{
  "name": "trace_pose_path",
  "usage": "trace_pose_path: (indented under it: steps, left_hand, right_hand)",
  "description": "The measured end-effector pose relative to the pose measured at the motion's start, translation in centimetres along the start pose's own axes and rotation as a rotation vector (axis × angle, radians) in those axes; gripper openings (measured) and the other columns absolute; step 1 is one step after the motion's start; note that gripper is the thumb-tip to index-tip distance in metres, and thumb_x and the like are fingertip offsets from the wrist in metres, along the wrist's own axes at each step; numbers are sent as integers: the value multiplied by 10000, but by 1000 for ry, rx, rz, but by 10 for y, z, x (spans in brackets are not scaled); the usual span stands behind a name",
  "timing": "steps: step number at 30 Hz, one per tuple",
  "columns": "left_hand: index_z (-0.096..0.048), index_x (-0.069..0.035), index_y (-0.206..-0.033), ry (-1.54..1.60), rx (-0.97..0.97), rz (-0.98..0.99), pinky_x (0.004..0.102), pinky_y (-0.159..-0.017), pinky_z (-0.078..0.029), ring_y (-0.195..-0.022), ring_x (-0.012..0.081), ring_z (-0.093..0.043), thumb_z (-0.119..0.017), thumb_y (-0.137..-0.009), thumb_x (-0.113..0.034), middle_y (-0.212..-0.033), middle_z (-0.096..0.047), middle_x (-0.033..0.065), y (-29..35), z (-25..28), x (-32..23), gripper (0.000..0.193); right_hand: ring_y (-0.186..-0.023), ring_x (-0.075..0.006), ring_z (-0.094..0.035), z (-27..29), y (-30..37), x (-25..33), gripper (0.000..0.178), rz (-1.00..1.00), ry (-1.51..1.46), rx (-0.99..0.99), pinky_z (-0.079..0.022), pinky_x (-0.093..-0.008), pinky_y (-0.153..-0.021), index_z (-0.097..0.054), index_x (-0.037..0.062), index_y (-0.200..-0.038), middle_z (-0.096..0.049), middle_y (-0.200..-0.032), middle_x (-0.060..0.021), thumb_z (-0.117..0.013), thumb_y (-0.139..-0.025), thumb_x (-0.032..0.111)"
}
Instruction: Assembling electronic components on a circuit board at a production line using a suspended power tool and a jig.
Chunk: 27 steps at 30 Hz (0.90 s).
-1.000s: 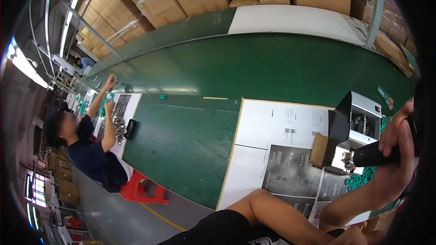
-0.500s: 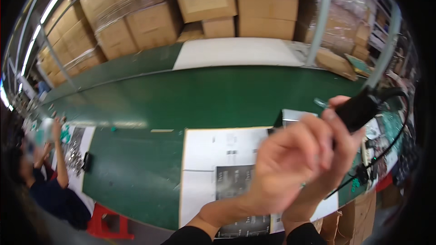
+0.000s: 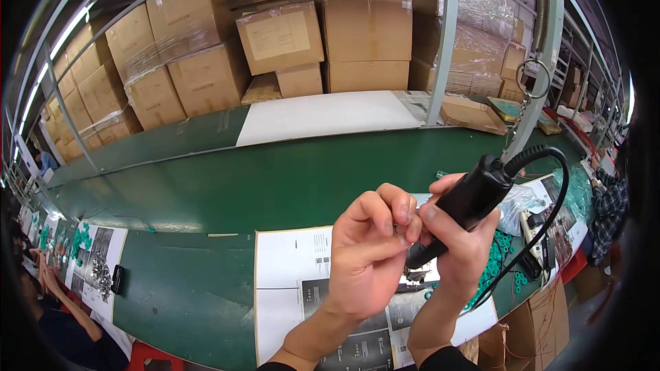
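Boxes [image 3: 282, 38]: brown cartons, some wrapped in film, stacked behind the line.
Belt [image 3: 275, 185]: a long green conveyor curving across in front of me, bare here apart from a few small bits.
Sheet [image 3: 292, 268]: a white printed sheet lying on the belt's near edge, under my hands.
Co-workers: one person's arms over a like sheet with small metal parts at far left [image 3: 51, 282]; another in a checked shirt at far right [image 3: 608, 199].
Left hand [image 3: 368, 251]: raised above the sheet, fingers pinched together at the driver's tip; whatever they pinch is too small for me to make out.
Right hand [image 3: 457, 244]: wrapped around the driver's barrel, clamped firm, touching my left hand at the fingertips.
Driver [image 3: 464, 206]: a black electric screwdriver, held in the air above the sheet and tilted, its tip down to the left between my fingers, a chain running up from its top.
Cord [image 3: 543, 199]: black, looping from the driver's top end down to my right.
Rings [image 3: 491, 264]: small green rings scattered beyond my right wrist, beside a clear bag.
Progress: as I judge it, the tip is only being readied; no workpiece sits under the driver, so any driving is not yet begun.
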<state>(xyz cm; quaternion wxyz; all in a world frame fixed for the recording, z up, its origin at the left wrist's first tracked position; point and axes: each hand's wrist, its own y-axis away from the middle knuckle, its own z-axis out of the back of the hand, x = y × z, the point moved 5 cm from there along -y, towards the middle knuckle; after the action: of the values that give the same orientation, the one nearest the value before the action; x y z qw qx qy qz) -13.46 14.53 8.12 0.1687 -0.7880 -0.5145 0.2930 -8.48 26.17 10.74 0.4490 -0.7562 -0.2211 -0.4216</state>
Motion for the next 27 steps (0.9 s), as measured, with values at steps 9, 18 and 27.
trace_pose_path:
  steps: [9,18,27]
  left_hand:
    - [-493,-67,-842,-70,-23,-22,383,-855,-431,-917,228,-514,-559,-780,155,-1020,-517,91,-3,-1,1,239]
    - [-514,-71,-821,-551,57,-228,319,-843,-482,-897,195,-541,-703,-774,130,-997,-539,110,17,-37,16,280]
    - [-662,-16,-887,-1061,40,-251,244,-645,-501,-727,168,-638,-822,-739,72,-956,-691,171,41,-62,28,235]
  right_hand:
    - [-535,-127,-593,5,-2,-2,268,-23,1,-6,-442,-251,-495,-634,-29,-1035,-657,-712,-75,-750,-793,-17]
    - [-763,-63,-628,13,-5,-8,293,-76,34,32,-518,-237,-668,-663,8,-1034,-663,-838,9,-844,-826,108]
    - [-671,-44,-418,6,-2,-11,285,-42,29,-52,-337,-258,-576,-574,52,-966,-473,-722,58,-821,-850,134]
